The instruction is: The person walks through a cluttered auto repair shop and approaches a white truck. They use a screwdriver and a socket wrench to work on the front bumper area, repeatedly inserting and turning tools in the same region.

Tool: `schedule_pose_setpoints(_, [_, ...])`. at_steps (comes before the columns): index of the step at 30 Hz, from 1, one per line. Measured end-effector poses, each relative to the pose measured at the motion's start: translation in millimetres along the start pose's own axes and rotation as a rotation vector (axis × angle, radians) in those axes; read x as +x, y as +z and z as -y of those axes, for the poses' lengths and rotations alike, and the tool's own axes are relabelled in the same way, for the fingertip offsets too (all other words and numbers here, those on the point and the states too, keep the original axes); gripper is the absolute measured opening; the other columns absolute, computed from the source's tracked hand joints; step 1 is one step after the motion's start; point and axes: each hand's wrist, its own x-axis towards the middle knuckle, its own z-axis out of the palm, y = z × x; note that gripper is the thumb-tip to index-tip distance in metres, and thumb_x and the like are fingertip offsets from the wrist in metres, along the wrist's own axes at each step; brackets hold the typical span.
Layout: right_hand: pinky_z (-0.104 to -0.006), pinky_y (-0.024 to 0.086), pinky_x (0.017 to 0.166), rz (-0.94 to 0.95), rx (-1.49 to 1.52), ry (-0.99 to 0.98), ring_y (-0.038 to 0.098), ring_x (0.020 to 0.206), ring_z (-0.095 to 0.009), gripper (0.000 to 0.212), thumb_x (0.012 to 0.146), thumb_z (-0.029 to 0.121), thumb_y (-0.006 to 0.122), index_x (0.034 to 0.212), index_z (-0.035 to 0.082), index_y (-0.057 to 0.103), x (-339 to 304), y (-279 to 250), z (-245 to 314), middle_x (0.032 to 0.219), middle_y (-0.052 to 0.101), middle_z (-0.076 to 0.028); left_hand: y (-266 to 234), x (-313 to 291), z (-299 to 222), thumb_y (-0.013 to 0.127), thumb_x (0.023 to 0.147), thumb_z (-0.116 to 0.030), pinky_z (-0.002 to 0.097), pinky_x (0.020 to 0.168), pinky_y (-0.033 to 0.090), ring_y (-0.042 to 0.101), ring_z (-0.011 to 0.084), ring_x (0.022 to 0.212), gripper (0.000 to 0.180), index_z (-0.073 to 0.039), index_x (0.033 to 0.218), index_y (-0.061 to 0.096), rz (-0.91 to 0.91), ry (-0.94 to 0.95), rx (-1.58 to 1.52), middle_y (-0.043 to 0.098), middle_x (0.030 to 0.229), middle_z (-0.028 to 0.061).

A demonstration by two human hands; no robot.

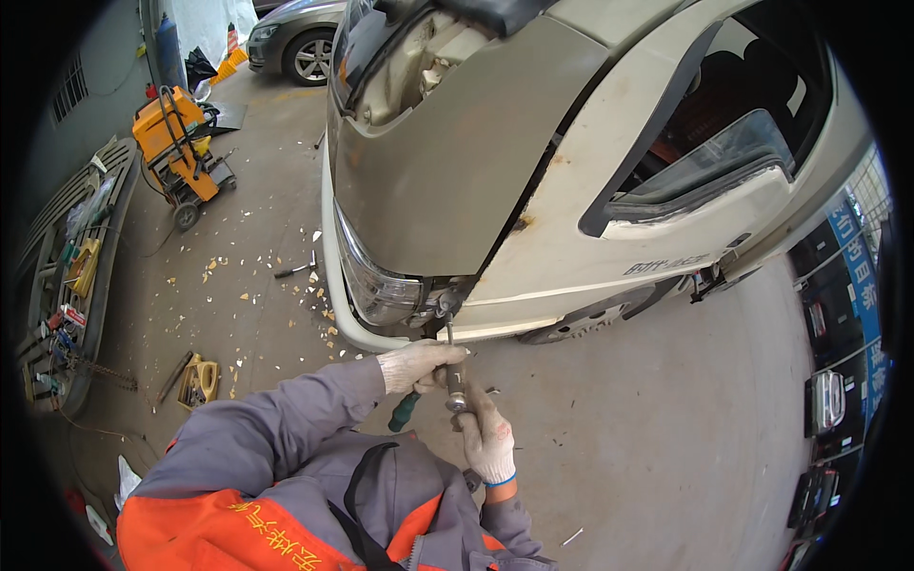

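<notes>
My left hand (pixel 424 364), in a white knit glove, wraps round a long metal tool (pixel 456 385). A thin shaft runs from it to the lower front corner of the cream vehicle (pixel 533 257), beside the headlight (pixel 386 290). My right hand (pixel 487 440), also gloved, closes on the tool's rounded near end. The exact kind of tool is unclear. Under my left hand a dark green handle (pixel 404 411) sticks out; its other end is hidden.
Paint-like chips and a hammer-shaped tool (pixel 295 266) lie on the floor by the bumper. To the left are a yellow tray (pixel 198 383), a detached bumper (pixel 105 257) bearing tools and an orange wheeled machine (pixel 171 143). A car (pixel 300 43) stands behind; parts line the right wall.
</notes>
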Motion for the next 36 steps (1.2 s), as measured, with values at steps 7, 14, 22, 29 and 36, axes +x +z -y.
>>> schedule_pose_setpoints(7, [-0.0408, 0.054, 0.092, -0.342, -0.014, 0.204, 0.069, 0.111, -0.032, 0.061, 0.088, 0.021, 0.076, 0.137, -0.003, 0.049, 25, 48, -26, 0.120, 0.068, -0.022, 5, 30, 4, 0.064, 0.096, -0.041, 0.0253, 0.044, 0.039, 0.058, 0.0089, 0.062, 0.042, -0.002, 0.113, 0.067, -0.213, 0.099, 0.448, 0.064, 0.080, 0.0023])
schedule_pose_setpoints(14, [-0.0415, 0.055, 0.093, -0.392, -0.109, 0.196, 0.069, 0.109, -0.034, 0.057, 0.091, 0.026, 0.074, 0.134, -0.003, 0.051, 45, 56, -39, 0.122, 0.068, -0.023, -2, 41, -5, 0.063, 0.094, -0.044, 0.0247, 0.044, 0.039, 0.056, 0.0093, 0.060, 0.045, -0.001, 0.108, 0.067, -0.276, 0.140, 0.474, 0.063, 0.079, 0.0038])
schedule_pose_setpoints(22, [-0.0411, 0.057, 0.086, -0.425, -0.106, 0.140, 0.072, 0.101, -0.033, 0.056, 0.091, 0.027, 0.074, 0.134, -0.004, 0.053, 52, 59, -56, 0.118, 0.069, -0.023, -2, 44, -10, 0.062, 0.094, -0.046, 0.0261, 0.045, 0.041, 0.059, 0.0111, 0.062, 0.048, 0.000, 0.106, 0.067, -0.289, 0.127, 0.498, 0.064, 0.080, 0.0063])
schedule_pose_setpoints(29, [-0.0359, 0.058, 0.080, -0.376, 0.357, 0.328, 0.069, 0.096, -0.025, 0.055, 0.093, 0.023, 0.072, 0.135, -0.007, 0.051, 54, 66, -83, 0.118, 0.067, -0.019, 13, 35, -20, 0.062, 0.094, -0.049, 0.0285, 0.046, 0.044, 0.060, 0.0135, 0.060, 0.054, 0.002, 0.111, 0.067, -0.398, 0.137, 0.574, 0.065, 0.078, 0.0064])
schedule_pose_setpoints(36, [-0.0291, 0.055, 0.065, -0.333, 0.755, 0.410, 0.067, 0.071, -0.015, 0.040, 0.098, 0.017, 0.064, 0.128, -0.007, 0.053, 57, 59, -52, 0.092, 0.069, -0.014, 1, 38, -5, 0.068, 0.093, -0.036, 0.0262, 0.041, 0.031, 0.044, 0.0080, 0.048, 0.037, -0.002, 0.107, 0.067, -0.301, 0.185, 0.266, 0.054, 0.065, -0.0011])
